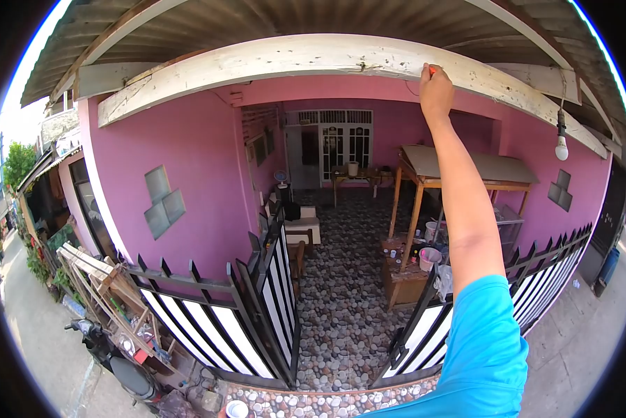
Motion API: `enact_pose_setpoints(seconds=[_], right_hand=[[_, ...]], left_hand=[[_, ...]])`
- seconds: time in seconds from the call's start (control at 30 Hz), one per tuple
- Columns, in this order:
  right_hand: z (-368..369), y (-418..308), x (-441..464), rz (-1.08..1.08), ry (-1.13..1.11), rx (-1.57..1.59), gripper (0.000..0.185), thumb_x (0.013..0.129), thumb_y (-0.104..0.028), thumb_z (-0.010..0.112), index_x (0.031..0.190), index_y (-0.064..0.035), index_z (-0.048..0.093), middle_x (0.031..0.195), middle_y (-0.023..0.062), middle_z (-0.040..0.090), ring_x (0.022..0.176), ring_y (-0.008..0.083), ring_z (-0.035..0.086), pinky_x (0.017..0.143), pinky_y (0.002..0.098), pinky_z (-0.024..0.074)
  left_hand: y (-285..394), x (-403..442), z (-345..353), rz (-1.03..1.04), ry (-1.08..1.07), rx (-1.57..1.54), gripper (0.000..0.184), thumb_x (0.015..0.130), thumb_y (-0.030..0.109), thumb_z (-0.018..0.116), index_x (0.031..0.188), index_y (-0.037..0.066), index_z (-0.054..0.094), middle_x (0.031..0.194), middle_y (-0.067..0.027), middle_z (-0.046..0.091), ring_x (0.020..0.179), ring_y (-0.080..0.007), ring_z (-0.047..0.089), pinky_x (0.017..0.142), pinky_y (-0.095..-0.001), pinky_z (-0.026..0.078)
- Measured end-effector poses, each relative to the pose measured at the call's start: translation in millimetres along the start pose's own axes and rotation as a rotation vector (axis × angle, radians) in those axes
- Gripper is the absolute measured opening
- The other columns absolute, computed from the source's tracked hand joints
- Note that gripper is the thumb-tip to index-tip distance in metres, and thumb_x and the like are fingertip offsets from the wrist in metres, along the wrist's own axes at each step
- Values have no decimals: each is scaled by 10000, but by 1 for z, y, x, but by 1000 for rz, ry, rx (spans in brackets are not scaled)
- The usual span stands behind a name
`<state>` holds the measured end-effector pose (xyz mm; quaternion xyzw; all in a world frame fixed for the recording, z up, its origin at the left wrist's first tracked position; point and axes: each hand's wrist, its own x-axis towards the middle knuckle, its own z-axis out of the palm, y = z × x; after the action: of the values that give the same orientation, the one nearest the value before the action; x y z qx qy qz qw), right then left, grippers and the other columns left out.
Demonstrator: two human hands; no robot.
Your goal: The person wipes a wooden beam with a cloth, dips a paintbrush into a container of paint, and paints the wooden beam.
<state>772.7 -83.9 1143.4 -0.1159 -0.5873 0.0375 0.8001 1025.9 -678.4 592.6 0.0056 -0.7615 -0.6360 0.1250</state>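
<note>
My right hand (436, 96) is raised high at the end of an outstretched arm in a blue sleeve. Its fingers are closed round a small object with an orange-red part (433, 70), mostly hidden by the hand, so its kind does not show. The hand is against the white-painted beam (292, 57), which has chipped, dark patches along its face. At the bottom edge, my left hand (222, 412) is only just in view, its fingers at the side of a small round white tub (237, 409), held low.
A light bulb (561, 148) hangs at the right of the beam. Below stand black-and-white metal gates (281, 292), swung inward, with spiked tops. A wooden table (400, 279) holds a bucket (429, 258). A motorbike (128, 373) and stacked wood (107, 289) are at lower left.
</note>
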Motion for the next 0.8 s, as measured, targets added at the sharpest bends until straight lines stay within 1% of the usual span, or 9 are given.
enact_pose_setpoints(seconds=[0.17,0.27,0.37,0.4,0.53,0.63,0.7,0.73,0.8], right_hand=[[16,-58,-26,-35,-81,251,293,935,-257,589,975,20,677,862,219,695,794,360,688,713,417,531],[20,-65,-26,158,-179,627,333,964,-287,587,960,37,664,728,102,696,626,144,684,617,290,524],[23,-39,-20,276,-199,689,348,967,-292,584,941,47,661,724,102,697,633,152,688,600,285,529],[19,-29,-18,334,-207,669,333,953,-277,588,924,47,663,686,133,691,630,213,702,630,334,523],[-3,8,-13,282,-120,462,327,953,-277,586,927,39,666,677,152,688,615,261,698,641,353,526],[-17,10,-10,236,-56,300,311,949,-269,588,961,31,671,773,180,700,712,317,698,694,390,530],[-7,7,-14,0,113,170,298,946,-262,585,990,18,676,912,194,697,847,354,677,749,420,525],[-1,3,-18,-6,50,172,288,948,-260,578,1010,4,676,1011,179,681,934,364,651,781,441,518],[5,-22,-30,-34,7,174,286,950,-262,574,1021,-2,671,1018,179,677,924,371,649,778,445,521]], left_hand=[[-21,-3,-5,-3,3,69,581,815,-42,708,1339,-62,458,1301,-152,543,1201,-220,517,1042,-352,391],[-29,-5,-8,12,13,135,583,816,-44,707,1342,-60,456,1309,-154,536,1205,-221,515,1045,-354,391],[-39,-8,-10,-17,23,184,592,814,-44,710,1347,-59,453,1323,-157,527,1212,-222,511,1047,-355,390],[-42,-9,-10,-36,32,225,597,813,-44,713,1349,-59,450,1330,-157,523,1216,-223,508,1049,-354,390],[-29,-7,-8,20,16,192,601,813,-36,718,1351,-57,451,1337,-157,519,1220,-223,505,1047,-353,392],[-20,-7,-7,-5,-10,169,594,820,-36,709,1355,-53,451,1332,-151,524,1217,-222,507,1044,-350,394],[-29,-8,-10,14,6,161,584,827,-41,698,1357,-51,453,1329,-149,528,1213,-222,510,1043,-348,394],[-36,-8,-12,14,10,162,584,827,-41,698,1357,-51,453,1329,-149,528,1213,-222,510,1043,-348,394],[-48,-11,-14,21,30,171,587,827,-38,701,1359,-51,453,1327,-151,529,1211,-223,512,1043,-347,393]])
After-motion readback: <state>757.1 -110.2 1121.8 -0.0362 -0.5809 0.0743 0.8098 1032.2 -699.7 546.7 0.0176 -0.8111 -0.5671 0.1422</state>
